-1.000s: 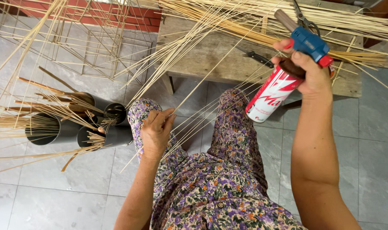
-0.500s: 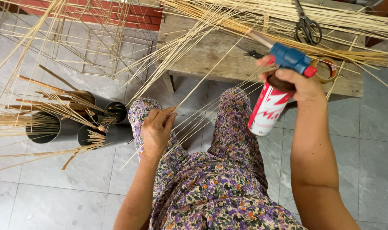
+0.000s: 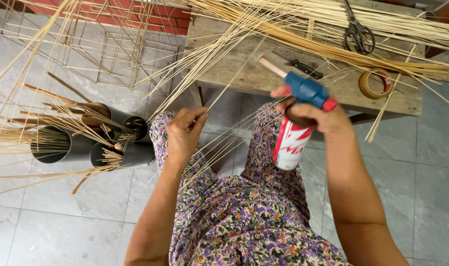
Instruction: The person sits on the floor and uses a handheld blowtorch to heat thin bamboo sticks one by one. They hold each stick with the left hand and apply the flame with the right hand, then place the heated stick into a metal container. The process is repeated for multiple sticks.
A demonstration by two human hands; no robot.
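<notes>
The right hand (image 3: 317, 114) is wrapped tight around the top of a red-and-white metal canister fitted with a blue plastic torch head (image 3: 299, 123), holding it upright in the air above the lap, its pale nozzle aimed up and left towards the edge of the weathered wooden counter (image 3: 244, 74). The left hand (image 3: 184, 133) rests on the knee with thumb and fingers pinched together on a few thin pale bamboo strips (image 3: 219, 101), which run up to the counter and fan out there among a long loose bundle of the same strips.

Judging by this, the step in hand is bringing the torch to the held strips; no flame shows at the nozzle. The next move calls for steady aim at the strip section just beyond the left fingers, keeping the nozzle clear of the fingers, the floral cloth of the lap and the loose bundle.

On the counter also lie black-handled scissors (image 3: 358, 32) and a roll of brown tape (image 3: 375, 83), well apart from both hands. Dark cylindrical tubes holding sticks (image 3: 76, 148) lie on the tiled floor to the left.
</notes>
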